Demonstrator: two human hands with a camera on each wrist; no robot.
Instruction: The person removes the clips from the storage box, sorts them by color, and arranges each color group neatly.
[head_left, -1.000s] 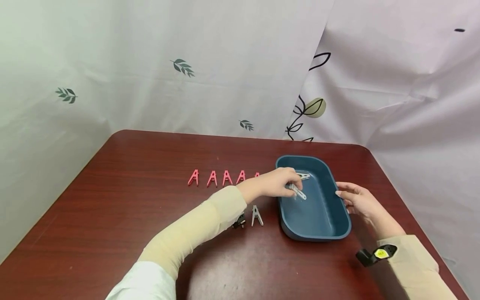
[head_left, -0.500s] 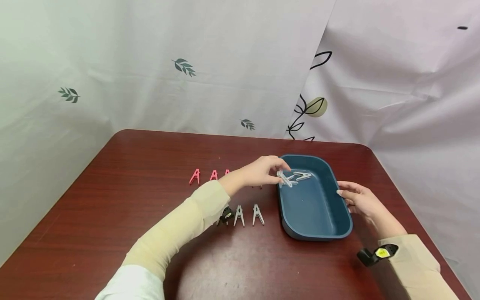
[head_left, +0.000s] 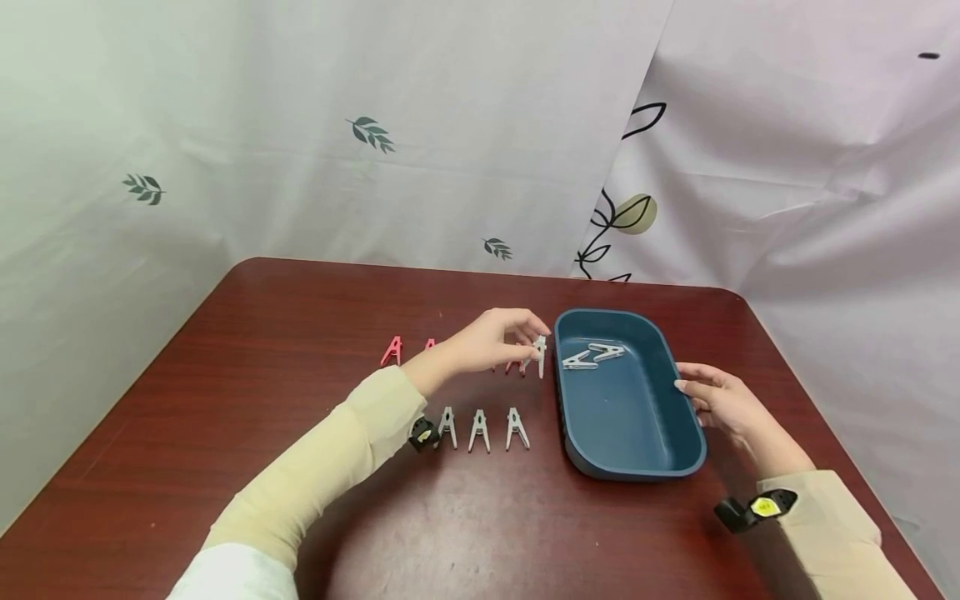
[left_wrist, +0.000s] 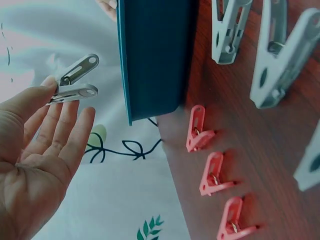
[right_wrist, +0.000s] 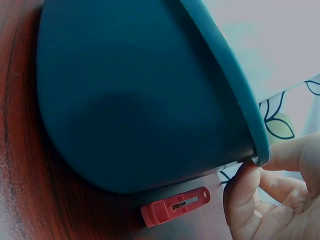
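A dark red wooden table [head_left: 247,433] carries a row of pink pegs [head_left: 391,351] and a nearer row of three white pegs [head_left: 478,430] standing upright. Behind the table hangs a pale curtain with green leaf prints [head_left: 371,133], beside a lilac curtain with a black-lined leaf design [head_left: 626,218].

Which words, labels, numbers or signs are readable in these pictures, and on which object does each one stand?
No text can be read.
Yellow tags on the wrist cameras: marks too small to read.
Tray, pegs and table: no print seen.
Curtains: only leaf drawings, no words.
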